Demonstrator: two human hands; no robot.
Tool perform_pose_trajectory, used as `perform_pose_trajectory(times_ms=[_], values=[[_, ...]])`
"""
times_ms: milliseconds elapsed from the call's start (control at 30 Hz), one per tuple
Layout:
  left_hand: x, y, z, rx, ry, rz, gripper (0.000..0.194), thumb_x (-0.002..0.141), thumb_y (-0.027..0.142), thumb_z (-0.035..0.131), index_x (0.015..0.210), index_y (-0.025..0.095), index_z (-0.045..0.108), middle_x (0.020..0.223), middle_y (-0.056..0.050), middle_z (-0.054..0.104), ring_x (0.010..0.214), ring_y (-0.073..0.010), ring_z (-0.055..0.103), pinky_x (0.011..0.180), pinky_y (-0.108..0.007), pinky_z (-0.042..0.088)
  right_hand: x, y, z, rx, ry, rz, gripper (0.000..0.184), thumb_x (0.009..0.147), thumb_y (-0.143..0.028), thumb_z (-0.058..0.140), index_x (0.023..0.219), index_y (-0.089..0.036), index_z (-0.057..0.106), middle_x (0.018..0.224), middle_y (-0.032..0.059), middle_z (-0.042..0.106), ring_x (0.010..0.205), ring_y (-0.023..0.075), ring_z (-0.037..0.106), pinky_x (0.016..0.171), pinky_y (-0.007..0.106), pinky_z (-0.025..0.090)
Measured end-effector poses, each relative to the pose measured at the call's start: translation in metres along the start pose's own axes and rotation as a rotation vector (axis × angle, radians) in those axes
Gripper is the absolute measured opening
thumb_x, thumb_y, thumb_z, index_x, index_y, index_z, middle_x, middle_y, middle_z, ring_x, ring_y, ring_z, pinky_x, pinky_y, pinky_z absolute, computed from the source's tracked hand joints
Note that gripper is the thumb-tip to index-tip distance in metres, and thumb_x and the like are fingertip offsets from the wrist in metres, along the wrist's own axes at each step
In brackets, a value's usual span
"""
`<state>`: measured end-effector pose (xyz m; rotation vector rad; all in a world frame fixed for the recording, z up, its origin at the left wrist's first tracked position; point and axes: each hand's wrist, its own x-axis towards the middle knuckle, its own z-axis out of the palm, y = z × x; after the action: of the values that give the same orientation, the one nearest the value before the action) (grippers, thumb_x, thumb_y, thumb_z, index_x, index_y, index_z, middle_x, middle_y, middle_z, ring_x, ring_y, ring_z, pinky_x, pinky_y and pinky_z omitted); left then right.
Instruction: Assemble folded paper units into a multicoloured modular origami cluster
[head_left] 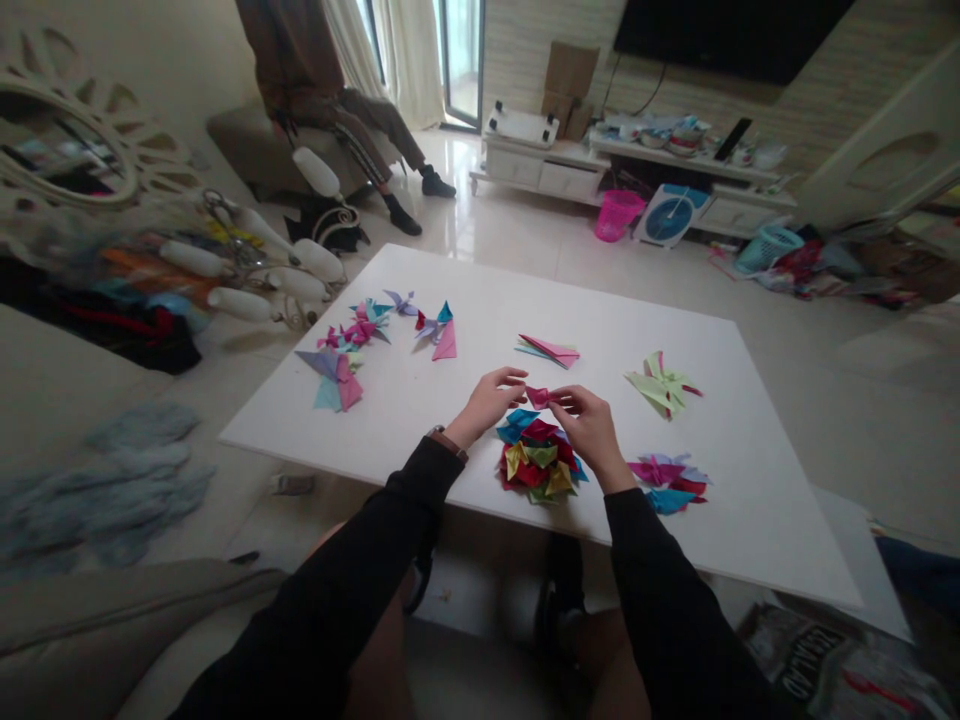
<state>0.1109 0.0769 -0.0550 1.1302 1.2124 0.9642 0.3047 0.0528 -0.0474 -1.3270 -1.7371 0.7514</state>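
Observation:
In the head view a small red folded paper piece (537, 398) is pinched in the fingertips of my right hand (589, 425). My left hand (491, 402) is at the piece's left side, fingers stretched out and apart; whether its fingertips touch the paper I cannot tell. Just below both hands a rounded cluster of folded paper pieces (541, 456) in red, blue, gold and green rests near the table's front edge. Beyond the hands lies a small stack of folded pink, green and blue paper (551, 350).
On the white table (465, 290) are light green folded papers (664, 385), purple and blue ones (671, 480) at right, and colourful paper groups (341, 355) at left. A lamp with white shades (274, 280) stands by the left edge. A person (337, 100) sits at the back.

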Motion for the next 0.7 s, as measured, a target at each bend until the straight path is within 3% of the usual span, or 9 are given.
perform_pose_trajectory(times_ms=[267, 533, 700], values=[[-0.005, 0.000, -0.007, 0.105, 0.142, 0.032, 0.021, 0.081, 0.017, 0.057, 0.099, 0.016, 0.065, 0.106, -0.009, 0.070, 0.076, -0.0150, 0.070, 0.065, -0.026, 0.053, -0.004, 0.041, -0.020, -0.347, 0.072, 0.091, 0.012, 0.084, -0.025, 0.062, 0.085, -0.019, 0.072, 0.083, 0.0059, 0.075, 0.071, 0.0191, 0.066, 0.073, 0.032, 0.051], [0.009, -0.013, -0.022, 0.242, 0.150, 0.074, 0.019, 0.079, 0.022, 0.057, 0.095, 0.017, 0.066, 0.096, -0.007, 0.071, 0.078, -0.0180, 0.070, 0.071, -0.031, 0.055, -0.008, 0.070, -0.016, -0.502, -0.095, 0.152, 0.023, 0.081, -0.010, 0.055, 0.085, -0.018, 0.077, 0.087, 0.0084, 0.078, 0.080, 0.0201, 0.069, 0.080, 0.032, 0.050], [0.023, -0.016, -0.022, 0.243, 0.150, 0.063, 0.020, 0.079, 0.023, 0.056, 0.095, 0.018, 0.067, 0.091, -0.006, 0.071, 0.079, -0.0186, 0.070, 0.072, -0.030, 0.054, -0.003, 0.081, -0.008, -0.537, -0.201, 0.200, 0.022, 0.082, -0.011, 0.060, 0.090, -0.018, 0.079, 0.091, 0.0084, 0.079, 0.083, 0.0194, 0.070, 0.082, 0.029, 0.049]])
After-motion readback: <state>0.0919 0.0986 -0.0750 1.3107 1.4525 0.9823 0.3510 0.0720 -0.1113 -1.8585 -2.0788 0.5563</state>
